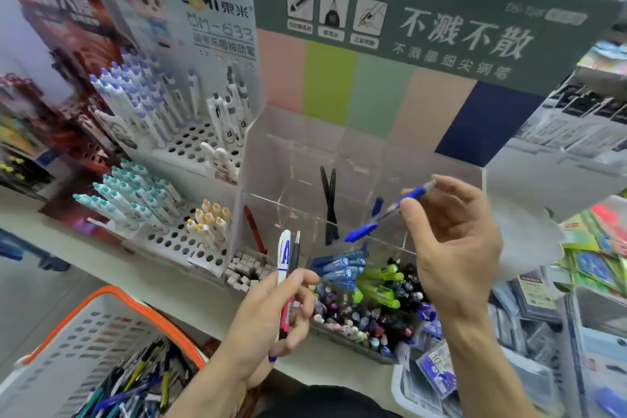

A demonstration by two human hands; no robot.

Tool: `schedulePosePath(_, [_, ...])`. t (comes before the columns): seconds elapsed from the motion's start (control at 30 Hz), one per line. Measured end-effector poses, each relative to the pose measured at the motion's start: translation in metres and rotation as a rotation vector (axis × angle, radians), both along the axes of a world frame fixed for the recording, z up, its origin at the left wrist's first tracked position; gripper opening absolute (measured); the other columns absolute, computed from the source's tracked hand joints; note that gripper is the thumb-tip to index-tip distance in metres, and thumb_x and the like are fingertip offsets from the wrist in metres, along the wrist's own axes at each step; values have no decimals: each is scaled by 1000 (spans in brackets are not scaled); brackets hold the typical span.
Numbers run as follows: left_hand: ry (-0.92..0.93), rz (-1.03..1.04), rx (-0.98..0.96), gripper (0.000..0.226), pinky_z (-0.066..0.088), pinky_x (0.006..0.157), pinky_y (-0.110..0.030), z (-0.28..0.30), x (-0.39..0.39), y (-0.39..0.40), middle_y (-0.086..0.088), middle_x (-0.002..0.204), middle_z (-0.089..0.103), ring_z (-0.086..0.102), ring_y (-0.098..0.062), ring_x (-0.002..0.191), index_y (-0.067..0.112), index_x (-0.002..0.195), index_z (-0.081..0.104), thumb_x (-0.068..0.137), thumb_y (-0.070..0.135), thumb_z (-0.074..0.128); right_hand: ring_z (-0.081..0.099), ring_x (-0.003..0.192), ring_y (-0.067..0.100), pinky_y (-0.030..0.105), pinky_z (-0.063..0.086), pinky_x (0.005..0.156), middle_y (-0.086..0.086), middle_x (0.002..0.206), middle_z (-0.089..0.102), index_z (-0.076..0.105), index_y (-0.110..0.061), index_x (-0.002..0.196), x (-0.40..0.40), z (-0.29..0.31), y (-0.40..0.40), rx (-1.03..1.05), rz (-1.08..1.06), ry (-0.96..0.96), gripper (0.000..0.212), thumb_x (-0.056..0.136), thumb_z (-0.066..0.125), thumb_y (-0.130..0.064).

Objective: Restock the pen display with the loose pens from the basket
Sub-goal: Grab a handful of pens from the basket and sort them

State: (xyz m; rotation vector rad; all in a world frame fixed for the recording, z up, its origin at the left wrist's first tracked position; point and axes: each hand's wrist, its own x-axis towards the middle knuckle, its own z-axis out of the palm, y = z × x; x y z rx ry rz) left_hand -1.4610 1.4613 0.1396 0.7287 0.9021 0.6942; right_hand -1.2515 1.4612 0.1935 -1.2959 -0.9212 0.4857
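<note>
The right hand [451, 248] pinches a blue pen [390, 210] between thumb and fingertips, tilted above the clear display case [451, 166], which holds two black pens [329, 204] and a red one [254, 231]. The left hand [271, 319] has its grip closed around a small bunch of pens [286, 268], tips up. The basket [61, 339] of loose pens [135, 383] sits lower left, below the shelf [101, 254].
</note>
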Motion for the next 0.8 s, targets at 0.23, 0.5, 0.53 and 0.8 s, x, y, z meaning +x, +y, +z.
schedulePosePath(0.23, [-136,22,-84,29,15,36,-21,-4,6,-3,-18,71,50,34,-17,35,-2,119,54,99,16,41,71,86,1,15,56,79,-10,93,71,67,-15,113,17,-23,10,-75,-81,-496,31,87,81,-7])
schedulePosePath(0.5, [-42,-3,-48,26,13,39,-26,-4,3,-1,-16,75,51,38,-18,38,-2,124,49,103,10,40,72,70,13,34,62,75,-1,81,76,76,-9,99,8,-33,28,-345,-40,-656,13,89,79,-17])
schedulePosePath(0.53, [-39,-8,-45,26,14,39,-26,-5,3,-1,-16,75,51,38,-18,39,-2,124,49,103,11,41,72,72,15,36,62,77,1,82,77,77,-9,101,9,-31,31,-386,-35,-659,14,90,77,-18])
schedulePosePath(0.8, [-41,-38,-21,30,19,38,-23,-4,3,-1,-16,76,51,37,-19,40,-2,123,50,97,14,48,73,77,20,38,61,81,4,84,79,81,-10,99,15,-23,36,-534,-7,-661,21,93,75,-29])
